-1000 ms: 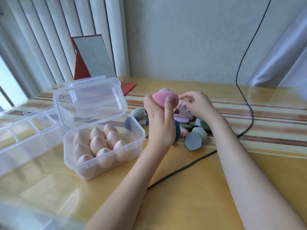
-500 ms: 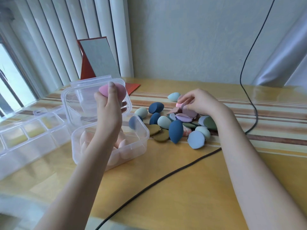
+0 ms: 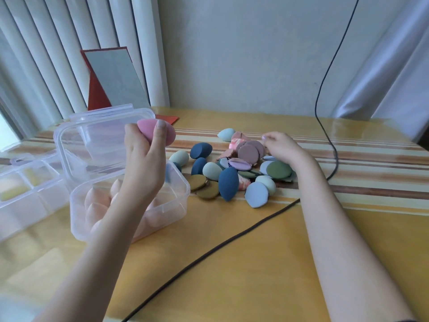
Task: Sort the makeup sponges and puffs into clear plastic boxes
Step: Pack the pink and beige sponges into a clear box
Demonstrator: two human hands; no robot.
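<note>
I see a yellow-topped table [image 3: 232, 263] with brown and pale stripes running across its far half. A black cable [image 3: 232, 238] hangs down the grey wall [image 3: 243, 54] at right and trails across the table toward the near edge. At far left a red-backed mirror [image 3: 116, 77] leans against white vertical blinds [image 3: 58, 54].

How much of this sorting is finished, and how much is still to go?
Partly done. The open clear box already holds a batch of peach sponges. In hand: the left hand grips a pink sponge above that box, while the right hand reaches into the pile. Left: that whole pile of coloured sponges and flat puffs on the table, and the divided box looks mostly unfilled.
</note>
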